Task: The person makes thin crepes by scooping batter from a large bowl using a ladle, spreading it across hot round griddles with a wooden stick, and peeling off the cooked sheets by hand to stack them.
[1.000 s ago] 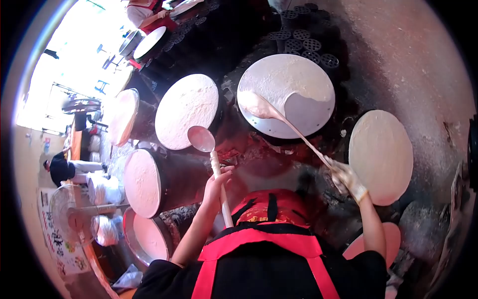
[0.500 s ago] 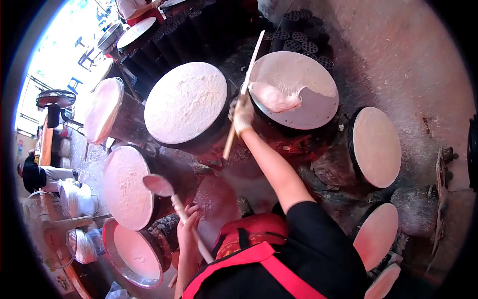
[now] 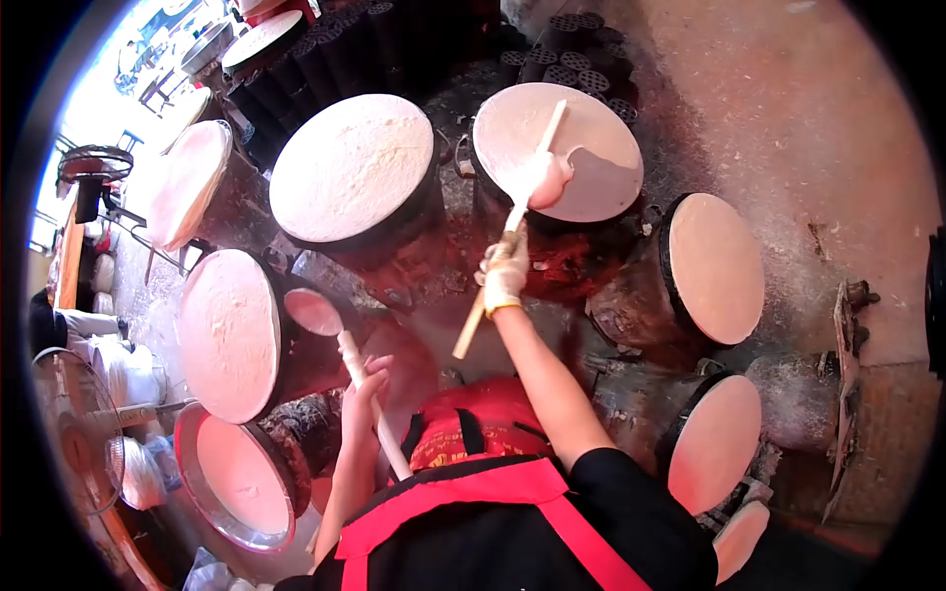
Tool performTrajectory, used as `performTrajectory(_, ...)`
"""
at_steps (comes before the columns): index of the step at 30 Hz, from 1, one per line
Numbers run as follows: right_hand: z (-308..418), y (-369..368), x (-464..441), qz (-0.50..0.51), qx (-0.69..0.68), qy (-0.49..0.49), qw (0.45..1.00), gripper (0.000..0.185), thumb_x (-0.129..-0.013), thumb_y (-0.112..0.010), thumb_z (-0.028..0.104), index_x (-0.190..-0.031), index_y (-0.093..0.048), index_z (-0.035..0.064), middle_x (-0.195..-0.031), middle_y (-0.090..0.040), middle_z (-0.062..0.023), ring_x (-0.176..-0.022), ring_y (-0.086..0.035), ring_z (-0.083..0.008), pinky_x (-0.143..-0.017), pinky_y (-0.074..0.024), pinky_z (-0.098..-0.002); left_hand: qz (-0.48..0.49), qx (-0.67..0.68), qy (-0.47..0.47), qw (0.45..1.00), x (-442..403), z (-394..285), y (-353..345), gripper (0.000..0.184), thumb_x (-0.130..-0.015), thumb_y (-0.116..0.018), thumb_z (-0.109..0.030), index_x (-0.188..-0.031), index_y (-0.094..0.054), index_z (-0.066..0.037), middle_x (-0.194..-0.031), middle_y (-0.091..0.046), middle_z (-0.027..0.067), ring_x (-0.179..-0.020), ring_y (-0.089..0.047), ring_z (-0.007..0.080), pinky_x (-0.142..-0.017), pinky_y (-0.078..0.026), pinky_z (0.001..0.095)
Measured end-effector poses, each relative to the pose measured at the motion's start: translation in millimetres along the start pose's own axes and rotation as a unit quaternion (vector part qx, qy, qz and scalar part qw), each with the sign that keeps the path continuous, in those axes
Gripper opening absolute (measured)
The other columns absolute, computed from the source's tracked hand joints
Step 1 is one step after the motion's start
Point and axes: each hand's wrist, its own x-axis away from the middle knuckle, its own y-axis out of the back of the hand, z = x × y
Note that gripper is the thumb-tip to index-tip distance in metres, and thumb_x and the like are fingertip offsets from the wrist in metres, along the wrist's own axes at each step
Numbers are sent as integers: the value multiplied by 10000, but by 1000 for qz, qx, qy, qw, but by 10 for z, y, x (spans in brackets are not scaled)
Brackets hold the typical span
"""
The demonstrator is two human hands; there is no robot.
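My right hand [image 3: 504, 268], in a pale glove, is closed round a long wooden stick [image 3: 519, 209]. The stick lies across the upper right round griddle [image 3: 609, 202], against a soft pinkish lump of batter [image 3: 555, 183]. Pale batter coats much of that griddle, while a grey patch shows on its right side. My left hand [image 3: 366, 384] is wrapped round the long handle of a ladle [image 3: 314, 312]. The ladle's bowl faces up in the air, next to the edge of the left griddle [image 3: 229, 335]. Whether it holds batter I cannot tell.
More batter-coated round griddles stand around me on dark drum stoves, such as one upper left [image 3: 353, 167] and one at right [image 3: 716, 268]. A rimmed basin [image 3: 187, 455] sits lower left beside a fan [image 3: 79, 433]. Perforated coal briquettes [image 3: 591, 82] are stacked behind.
My right hand has swung the stick from the griddle's left edge across its surface to the batter lump, which shows smaller. My left hand still holds the ladle. The whole view has shifted slightly.
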Motion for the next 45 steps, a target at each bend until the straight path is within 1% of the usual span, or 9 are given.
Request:
performTrajectory(9,574,51,-143,29,-132,-43,990,213,-893,-546,411,-989,-451,248,-590,-462,9,-352,-372,-128,-318,-280,-275,63,-45,-19,997,48,86,-282,291,-843,-553,-92,-1115,-604,-1,-1231,-547,39,-1242,-393,113,-944,-334,231)
performTrajectory(11,499,198,-37,107,34,-109,988,372,-963,-438,360,-1331,-404,322,-578,-453,21,-365,-386,-93,-301,-299,-257,69,-41,-16,997,71,57,-419,279,-845,-545,-92,-1099,-614,0,-1256,-531,47,-1318,-306,135,-976,-313,244)
performTrajectory(19,1323,1411,-143,68,132,-84,985,507,-902,-563,384,-1361,-361,315,-603,-481,18,-374,-371,-94,-326,-272,-232,82,-47,-11,995,-12,199,-709,284,-843,-545,-93,-1102,-626,-8,-1330,-458,98,-1353,-272,155,-998,-299,257)
performTrajectory(21,1242,1410,-579,33,60,-69,995,364,-832,-580,508,-876,-541,148,-550,-462,10,-364,-377,-126,-325,-269,-256,89,-53,-8,995,8,246,-833,290,-843,-547,-96,-1110,-624,-10,-1350,-435,106,-1351,-272,153,-996,-299,255)
performTrajectory(23,1303,1054,-425,59,-4,-109,992,412,-805,-585,523,-699,-456,146,-543,-453,10,-354,-368,-130,-324,-266,-257,94,-54,-10,994,-3,294,-986,282,-847,-566,-115,-1106,-627,-21,-1292,-466,75,-1267,-354,131,-972,-313,244)
performTrajectory(28,1501,1622,-191,233,240,-116,935,536,-883,-555,492,-1349,-426,259,-579,-440,27,-362,-344,-68,-327,-270,-221,64,-73,0,995,63,278,-1414,222,-860,-584,-137,-1058,-632,-49,-949,-552,-19,-828,-493,48,-753,-393,204)
performTrajectory(37,2393,1605,-1309,65,416,47,906,411,-934,-474,430,-1294,-513,236,-595,-540,-41,-425,-503,-171,-403,-420,-301,79,-59,12,995,122,365,-2035,220,-889,-609,-190,-1043,-574,-37,-680,-487,-30,-487,-391,21,-407,-299,171)
performTrajectory(41,1836,1441,-1486,151,555,400,714,422,-886,-531,222,-1229,-512,-22,-1202,-545,-237,-1100,-540,-368,-918,-435,-391,99,-68,17,993,110,370,-2205,230,-885,-620,-213,-1023,-559,-40,-657,-497,-10,-430,-360,12,-365,-252,164)
performTrajectory(45,2153,1557,-929,157,325,94,928,429,-909,-566,205,-1281,-499,4,-1136,-601,-107,-882,-545,-171,-768,-431,-255,98,-1,3,995,-2,324,-2186,211,-905,-572,-198,-1046,-523,-49,-654,-487,-3,-437,-380,32,-362,-261,179)
